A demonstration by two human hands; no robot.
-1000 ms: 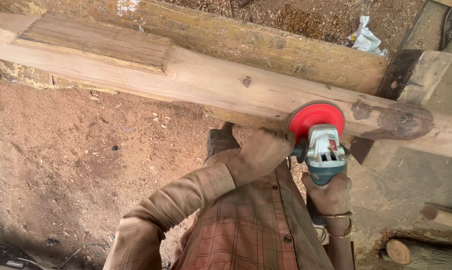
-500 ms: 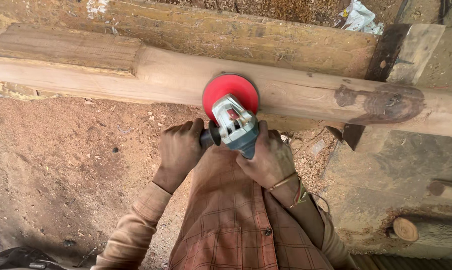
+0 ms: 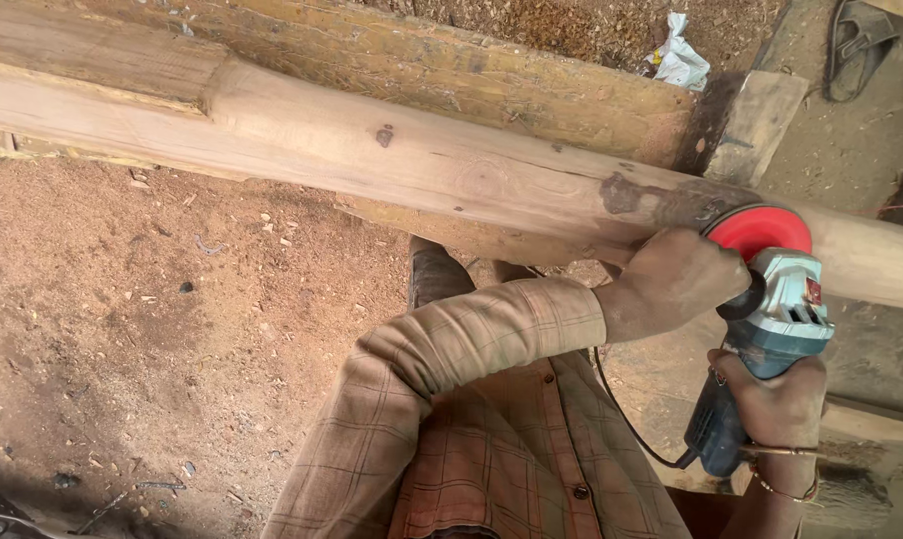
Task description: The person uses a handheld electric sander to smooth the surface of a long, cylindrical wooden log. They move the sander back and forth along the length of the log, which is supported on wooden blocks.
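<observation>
Outdoor wood yard, ground point(image 3: 122, 329) covered in reddish sawdust and chips. A long rounded pale log point(image 3: 371, 150) runs across the frame from the upper left edge down toward the right edge, with a rougher yellowish beam point(image 3: 451, 70) lying behind it, touching or just beside. Dark knot patch point(image 3: 661, 200) sits on the log near its right end. Crumpled white scrap point(image 3: 679, 62) on the ground beyond the beam, a sandal point(image 3: 856, 40) at the top right corner.

Angle grinder point(image 3: 771, 329), teal and grey body, red disc point(image 3: 761, 230) set against the log's near side at the right end, just right of the dark patch. Left hand point(image 3: 671, 284) wrapped shut around the side handle; right hand point(image 3: 776, 399) closed around the rear body, bangles on the wrist. Black cord point(image 3: 621, 409) trails from the tail.

Grinder looks rigid, moderately heavy, likely to kick; best held two-handed at side handle and rear body, clear of the disc. Log looks heavy and stiff.
</observation>
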